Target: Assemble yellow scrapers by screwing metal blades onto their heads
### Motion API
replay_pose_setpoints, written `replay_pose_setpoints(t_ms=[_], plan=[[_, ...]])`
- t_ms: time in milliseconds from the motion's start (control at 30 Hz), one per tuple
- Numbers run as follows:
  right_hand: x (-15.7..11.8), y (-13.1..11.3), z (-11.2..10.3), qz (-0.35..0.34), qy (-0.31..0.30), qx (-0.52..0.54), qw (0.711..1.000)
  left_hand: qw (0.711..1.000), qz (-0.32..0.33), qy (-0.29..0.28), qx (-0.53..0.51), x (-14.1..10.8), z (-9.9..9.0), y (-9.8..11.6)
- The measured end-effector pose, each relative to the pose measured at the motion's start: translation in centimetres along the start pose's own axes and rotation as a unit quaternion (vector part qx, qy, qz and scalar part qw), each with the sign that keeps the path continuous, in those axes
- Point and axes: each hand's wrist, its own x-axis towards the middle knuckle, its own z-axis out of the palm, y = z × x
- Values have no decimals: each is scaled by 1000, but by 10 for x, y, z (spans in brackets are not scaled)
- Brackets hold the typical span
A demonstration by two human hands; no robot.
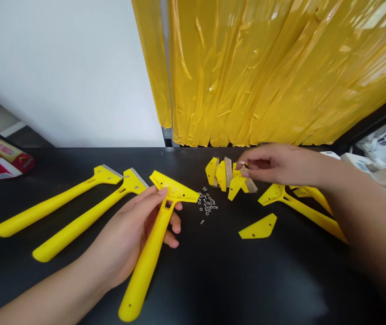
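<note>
My left hand (135, 225) is closed around a yellow scraper handle (148, 257), its thumb on the wide head, which shows no blade. Over a group of yellow cover plates (236, 186) and wrapped blades (228, 170), my right hand (267, 163) has thumb and fingertips drawn together at the pile. Whatever lies between those fingertips is too small or hidden to tell. A single yellow plate (258, 227) with two holes lies nearer to me. Small screws and nuts (208, 203) are scattered just right of the held scraper's head.
Two scrapers with blades (77, 194) lie at the left. More bladeless yellow handles (309, 214) rest at the right, partly under my right forearm. A red and yellow package (3, 153) is at the far left. Yellow plastic sheeting (247, 72) hangs behind the black table (213, 280).
</note>
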Motion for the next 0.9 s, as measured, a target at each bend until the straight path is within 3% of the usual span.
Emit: replay_pose_setpoints(t_ms=[167,300,567,900], plan=[[22,-31,24,135,58,-44,988,1000,-18,-21,12,-2,-1,-4],[37,-30,46,184,66,-76,978,999,-27,-37,22,-4,-2,-6],[53,-6,55,213,72,-76,971,999,-18,-28,5,-4,0,-6],[49,-13,56,205,81,-95,971,999,-17,-45,15,-2,1,-8]])
